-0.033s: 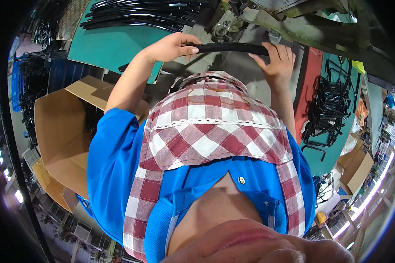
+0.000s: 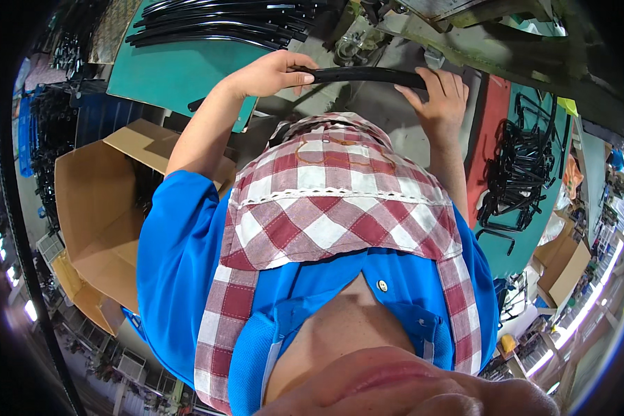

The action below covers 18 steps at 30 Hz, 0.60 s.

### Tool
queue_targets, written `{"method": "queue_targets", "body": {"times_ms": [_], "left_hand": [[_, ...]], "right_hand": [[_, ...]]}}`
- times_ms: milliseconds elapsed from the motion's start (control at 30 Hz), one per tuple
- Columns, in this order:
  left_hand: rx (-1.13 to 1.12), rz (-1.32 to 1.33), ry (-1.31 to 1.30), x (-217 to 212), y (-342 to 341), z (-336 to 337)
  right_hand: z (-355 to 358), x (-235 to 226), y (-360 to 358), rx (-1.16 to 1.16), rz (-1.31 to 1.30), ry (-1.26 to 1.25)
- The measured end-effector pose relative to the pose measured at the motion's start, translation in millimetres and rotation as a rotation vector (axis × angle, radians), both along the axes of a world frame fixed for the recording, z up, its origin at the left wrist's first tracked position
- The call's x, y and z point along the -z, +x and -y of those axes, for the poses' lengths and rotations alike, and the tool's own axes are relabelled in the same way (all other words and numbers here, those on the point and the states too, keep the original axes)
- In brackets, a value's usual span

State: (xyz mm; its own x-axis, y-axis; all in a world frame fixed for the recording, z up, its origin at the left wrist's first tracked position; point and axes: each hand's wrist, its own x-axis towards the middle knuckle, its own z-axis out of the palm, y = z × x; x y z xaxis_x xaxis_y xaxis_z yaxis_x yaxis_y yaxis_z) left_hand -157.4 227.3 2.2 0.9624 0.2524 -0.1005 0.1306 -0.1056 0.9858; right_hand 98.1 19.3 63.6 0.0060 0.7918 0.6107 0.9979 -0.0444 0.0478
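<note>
Bar [image 2: 367, 74] held crosswise, out beyond the apron [image 2: 343, 222].
From my remote seat I see the left hand [image 2: 288, 74] pinching 1 end and the right hand [image 2: 442, 100] gripping the other between thumb and fingers. I'd use light, equal pressure at both ends, since the glossy black surface looks likely to slip or scuff. I'd also hold the 2 ends at 1 height so the gentle bow doesn't roll, and give the metal frame [image 2: 492, 52] near the right hand a wide berth.
</note>
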Motion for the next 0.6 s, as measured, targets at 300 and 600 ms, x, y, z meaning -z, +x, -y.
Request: {"method": "queue_targets", "body": {"times_ms": [300, 600], "left_hand": [[-0.003, -0.228, 0.065, -19.2, -2.4, -5.1], [-0.026, -0.001, 0.566, -52.8, 77.4, -54.7]], "right_hand": [[11.0, -14.8, -34.0, 0.032, -0.229, -0.108], [4.5, -16.6, 6.1, 0.141, -0.224, -0.03]]}}
